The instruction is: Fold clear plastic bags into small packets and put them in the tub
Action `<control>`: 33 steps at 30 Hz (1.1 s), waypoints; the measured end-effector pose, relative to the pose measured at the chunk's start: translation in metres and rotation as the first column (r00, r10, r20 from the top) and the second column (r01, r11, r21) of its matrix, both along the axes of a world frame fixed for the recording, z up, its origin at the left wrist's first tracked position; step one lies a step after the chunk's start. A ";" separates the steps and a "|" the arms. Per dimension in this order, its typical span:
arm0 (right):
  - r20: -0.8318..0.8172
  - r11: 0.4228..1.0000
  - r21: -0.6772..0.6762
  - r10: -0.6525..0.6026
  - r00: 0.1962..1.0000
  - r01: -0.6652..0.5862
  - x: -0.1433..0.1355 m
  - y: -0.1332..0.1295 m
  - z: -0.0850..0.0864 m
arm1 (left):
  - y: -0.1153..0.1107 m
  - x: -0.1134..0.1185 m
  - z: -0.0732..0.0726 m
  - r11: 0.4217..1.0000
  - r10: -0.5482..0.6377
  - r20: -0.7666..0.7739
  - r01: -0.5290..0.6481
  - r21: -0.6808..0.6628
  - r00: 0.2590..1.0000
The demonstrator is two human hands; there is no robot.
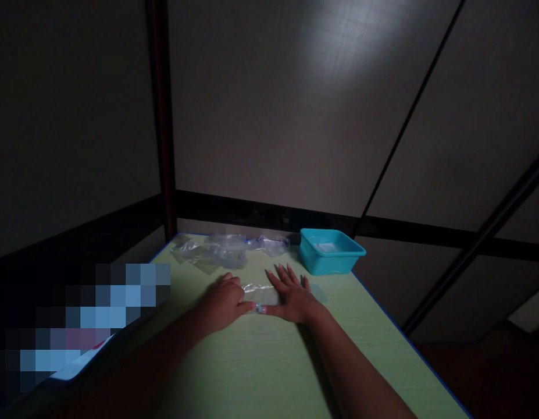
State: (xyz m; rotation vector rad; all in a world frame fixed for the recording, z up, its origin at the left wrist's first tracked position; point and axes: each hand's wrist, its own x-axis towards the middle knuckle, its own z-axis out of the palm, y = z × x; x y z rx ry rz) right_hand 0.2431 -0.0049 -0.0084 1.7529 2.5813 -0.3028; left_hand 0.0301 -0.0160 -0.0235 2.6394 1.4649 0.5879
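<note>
A clear plastic bag (263, 295) lies flat on the light green table (252, 361). My left hand (225, 301) is at the bag's left end, its fingers curled and its thumb stretched to the right along the near edge. Its fingertips are partly hidden, but the hand appears closed on the bag. On the bag's right part rests my right hand (295, 298), flat with fingers spread. Its thumb points left and almost meets the left thumb.
Several crumpled clear plastic bags (225, 251) lie along the table's far side. A turquoise plastic basket (328, 262) stands at the far right corner, with something pale inside. Dark panelled walls (260, 128) rise behind the table. A blurred, pale blue object (72, 366) is at the lower left.
</note>
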 end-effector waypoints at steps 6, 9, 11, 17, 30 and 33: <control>0.014 1.000 0.001 -0.006 1.000 0.006 -0.001 -0.002 0.001 | -0.004 -0.001 0.004 0.996 0.082 -0.017 -0.082 0.030 0.996; 0.028 1.000 -0.006 0.001 1.000 0.000 -0.001 -0.001 0.001 | -0.007 0.002 0.007 0.989 0.129 0.014 -0.130 0.070 0.991; 0.026 1.000 -0.011 -0.008 1.000 0.008 -0.001 0.000 0.000 | -0.011 0.006 0.010 0.992 0.102 0.029 -0.104 0.071 0.994; -0.103 0.996 -0.010 -0.093 0.990 0.092 0.000 0.006 -0.007 | -0.028 0.014 0.022 0.977 -0.211 0.001 0.211 0.029 0.977; -0.112 0.994 -0.025 -0.111 0.988 0.109 -0.001 0.007 -0.007 | -0.041 0.011 0.009 0.956 -0.215 -0.175 0.170 -0.239 0.961; -0.105 0.994 -0.017 -0.111 0.988 0.109 -0.001 0.006 -0.007 | -0.050 0.015 0.008 0.976 -0.077 -0.215 0.029 -0.217 0.974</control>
